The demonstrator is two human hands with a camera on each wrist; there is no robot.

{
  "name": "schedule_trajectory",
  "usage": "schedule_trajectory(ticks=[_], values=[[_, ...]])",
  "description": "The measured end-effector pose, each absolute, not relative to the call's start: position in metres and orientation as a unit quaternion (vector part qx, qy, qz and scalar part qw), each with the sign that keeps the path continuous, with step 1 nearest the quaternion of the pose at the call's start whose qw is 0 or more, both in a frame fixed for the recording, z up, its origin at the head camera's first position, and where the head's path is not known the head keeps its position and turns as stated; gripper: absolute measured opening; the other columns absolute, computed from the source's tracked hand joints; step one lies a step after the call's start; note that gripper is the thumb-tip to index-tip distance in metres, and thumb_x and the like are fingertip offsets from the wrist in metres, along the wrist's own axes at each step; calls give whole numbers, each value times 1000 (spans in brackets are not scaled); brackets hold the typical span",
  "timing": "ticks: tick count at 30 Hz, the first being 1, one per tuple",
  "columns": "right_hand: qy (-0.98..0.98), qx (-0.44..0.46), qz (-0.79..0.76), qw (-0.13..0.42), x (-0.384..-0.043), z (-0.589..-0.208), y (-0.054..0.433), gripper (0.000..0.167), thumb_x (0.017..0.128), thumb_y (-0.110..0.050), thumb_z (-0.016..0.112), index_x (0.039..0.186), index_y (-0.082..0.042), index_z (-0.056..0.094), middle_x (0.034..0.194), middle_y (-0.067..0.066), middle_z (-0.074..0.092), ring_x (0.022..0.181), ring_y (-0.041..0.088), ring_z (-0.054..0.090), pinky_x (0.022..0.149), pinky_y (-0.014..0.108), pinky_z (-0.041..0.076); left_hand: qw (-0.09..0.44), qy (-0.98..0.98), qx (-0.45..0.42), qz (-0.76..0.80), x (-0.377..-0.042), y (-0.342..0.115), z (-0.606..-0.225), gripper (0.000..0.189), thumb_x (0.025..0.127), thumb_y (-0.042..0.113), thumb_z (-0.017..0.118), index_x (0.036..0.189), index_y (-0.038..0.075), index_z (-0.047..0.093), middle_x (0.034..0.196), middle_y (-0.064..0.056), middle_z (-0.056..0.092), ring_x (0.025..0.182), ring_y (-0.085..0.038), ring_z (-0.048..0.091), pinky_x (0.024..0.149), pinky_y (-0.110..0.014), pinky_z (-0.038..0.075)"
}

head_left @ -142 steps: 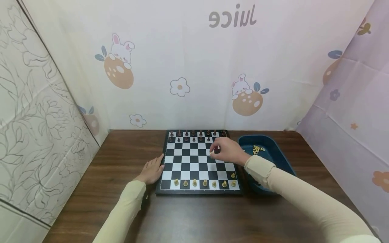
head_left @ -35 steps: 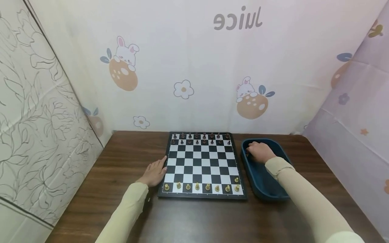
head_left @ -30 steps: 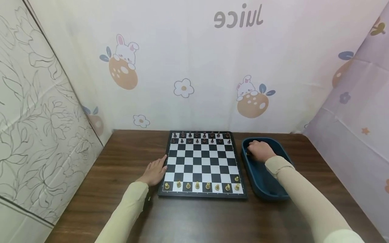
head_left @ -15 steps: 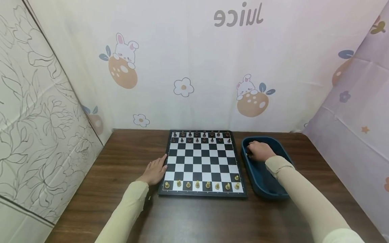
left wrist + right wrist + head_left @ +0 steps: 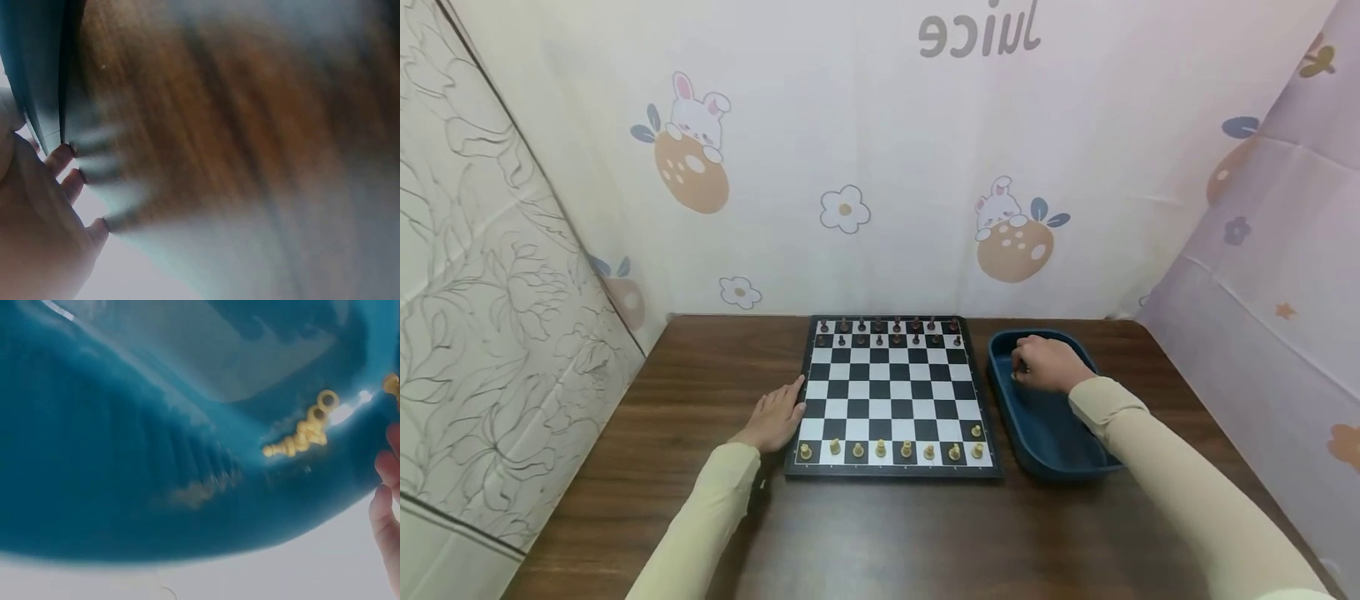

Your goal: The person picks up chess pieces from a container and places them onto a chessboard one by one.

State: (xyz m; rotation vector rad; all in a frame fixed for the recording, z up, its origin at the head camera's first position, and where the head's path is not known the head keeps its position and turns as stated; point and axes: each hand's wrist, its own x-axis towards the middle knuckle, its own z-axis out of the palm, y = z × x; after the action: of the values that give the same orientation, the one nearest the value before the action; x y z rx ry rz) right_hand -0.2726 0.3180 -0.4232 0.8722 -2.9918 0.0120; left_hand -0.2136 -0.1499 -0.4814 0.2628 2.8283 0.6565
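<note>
The chessboard (image 5: 891,387) lies on the table with small yellow chess pieces (image 5: 880,448) along its near edge and dark red ones (image 5: 880,340) in two rows at the far end. My left hand (image 5: 772,418) rests flat, fingers extended, against the board's left edge. Over the far part of the blue tray (image 5: 1060,433) is my right hand (image 5: 1051,364), fingers curled in. At its fingertips (image 5: 387,467) in the right wrist view shows a yellow chess piece (image 5: 392,384), cut off by the frame edge. Several yellow pawns (image 5: 301,436) lie clustered on the tray's bottom.
The wooden table (image 5: 880,533) carries the board with the tray just to its right. A patterned curtain (image 5: 850,150) rises behind the table, and another covering (image 5: 1270,250) stands at the right. One yellow piece (image 5: 976,431) sits on the second row, near right.
My right hand went from over the board into the tray, and has just shifted slightly up and right there. A yellow piece now stands on the near-left corner square. My left hand stayed put.
</note>
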Motion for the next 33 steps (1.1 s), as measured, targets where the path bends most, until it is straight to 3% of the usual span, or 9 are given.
schedule_trajectory(ticks=[16,24,33], values=[[-946,321,-7,48,-242,-376,289,6,78,-17,77,77,-15,72,73,-4,53,63,9,45,55,26,45,121,962,95,228,-215,-152,-479,57,103,26,34,152,4,15,151,-25,25,138,-42,22,111,-59,8],[-936,351,-20,18,-232,-381,249,7,78,-19,76,75,-20,71,74,-9,50,62,8,42,54,23,40,116,963,98,221,-215,-153,-480,57,103,26,34,152,4,16,150,-26,26,138,-42,23,111,-59,9],[-920,388,-39,-40,-220,-398,216,7,81,-26,75,85,-21,76,86,-5,61,68,9,48,64,25,47,121,963,90,223,-216,-151,-482,57,103,27,34,152,5,16,151,-24,25,138,-41,22,112,-58,9]])
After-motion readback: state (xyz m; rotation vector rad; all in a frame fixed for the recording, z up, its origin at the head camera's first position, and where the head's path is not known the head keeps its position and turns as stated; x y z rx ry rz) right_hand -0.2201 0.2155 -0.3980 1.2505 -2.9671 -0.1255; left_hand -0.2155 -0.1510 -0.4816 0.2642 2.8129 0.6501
